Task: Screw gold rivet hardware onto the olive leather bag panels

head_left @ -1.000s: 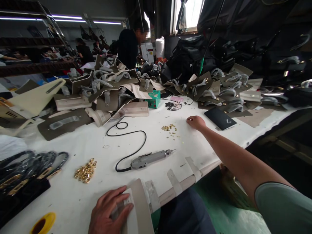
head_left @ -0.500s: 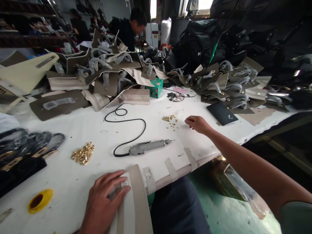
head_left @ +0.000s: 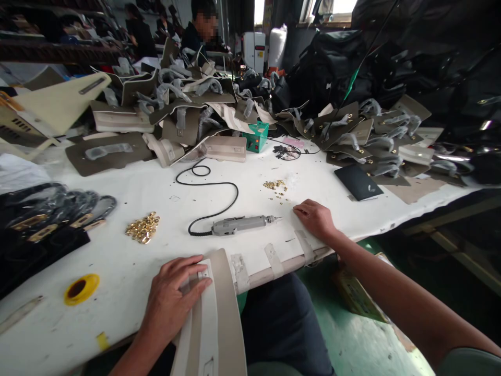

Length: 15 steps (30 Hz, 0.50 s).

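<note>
My left hand (head_left: 174, 290) holds a beige and taupe bag panel (head_left: 225, 308) at the front edge of the table. Its thumb and fingers lie on either side of a small metal fitting on the panel's pale strip. To the right, my right hand (head_left: 315, 218) is low over the white tabletop, thumb and forefinger pinched together; whatever is between them is too small to make out. Just beyond it lies a scatter of tiny gold fittings (head_left: 275, 185). A grey electric screwdriver (head_left: 240, 224) rests between my hands, its bit pointing right.
Gold hardware pieces (head_left: 143, 227) form a pile at left, near a yellow tape roll (head_left: 81, 289) and black handles (head_left: 43, 224). A green control box (head_left: 256, 137) stands before heaped bag panels (head_left: 183, 125). A black booklet (head_left: 358, 183) lies at right. A co-worker (head_left: 199, 31) is behind.
My right hand has moved back towards the table's front edge, away from the tiny gold fittings, still pinched. My left hand stays on the panel. The view has shifted slightly.
</note>
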### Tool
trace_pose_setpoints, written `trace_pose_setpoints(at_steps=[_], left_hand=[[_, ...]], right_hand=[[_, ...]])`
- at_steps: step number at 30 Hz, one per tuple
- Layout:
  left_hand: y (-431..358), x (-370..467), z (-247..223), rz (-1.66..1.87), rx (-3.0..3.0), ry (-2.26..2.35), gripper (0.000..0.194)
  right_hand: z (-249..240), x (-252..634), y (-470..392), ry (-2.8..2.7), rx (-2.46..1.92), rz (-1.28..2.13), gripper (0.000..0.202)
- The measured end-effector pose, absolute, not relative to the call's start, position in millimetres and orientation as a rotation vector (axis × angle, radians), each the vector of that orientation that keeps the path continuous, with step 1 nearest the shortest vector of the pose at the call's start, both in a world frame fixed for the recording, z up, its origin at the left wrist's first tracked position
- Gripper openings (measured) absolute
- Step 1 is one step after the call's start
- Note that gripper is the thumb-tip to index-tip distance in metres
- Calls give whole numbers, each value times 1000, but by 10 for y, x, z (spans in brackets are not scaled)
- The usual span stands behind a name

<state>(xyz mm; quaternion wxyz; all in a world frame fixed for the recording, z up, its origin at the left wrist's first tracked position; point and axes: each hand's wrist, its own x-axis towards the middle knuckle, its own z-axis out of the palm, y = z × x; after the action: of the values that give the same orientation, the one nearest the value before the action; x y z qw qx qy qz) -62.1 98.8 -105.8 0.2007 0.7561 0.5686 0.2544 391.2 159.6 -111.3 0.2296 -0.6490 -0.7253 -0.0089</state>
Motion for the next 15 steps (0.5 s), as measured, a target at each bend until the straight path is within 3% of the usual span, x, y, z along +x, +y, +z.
trace_pose_setpoints(at_steps=[9,15], left_hand=[[1012,-615,-1062,735,2123,1563,18],[869,-525,-911,770,1963,1574,18]], right_hand=[[-976,3846,1539,-2152,-1819,-36,29],[-1061,4047,1598,-2047,-1899,367,27]])
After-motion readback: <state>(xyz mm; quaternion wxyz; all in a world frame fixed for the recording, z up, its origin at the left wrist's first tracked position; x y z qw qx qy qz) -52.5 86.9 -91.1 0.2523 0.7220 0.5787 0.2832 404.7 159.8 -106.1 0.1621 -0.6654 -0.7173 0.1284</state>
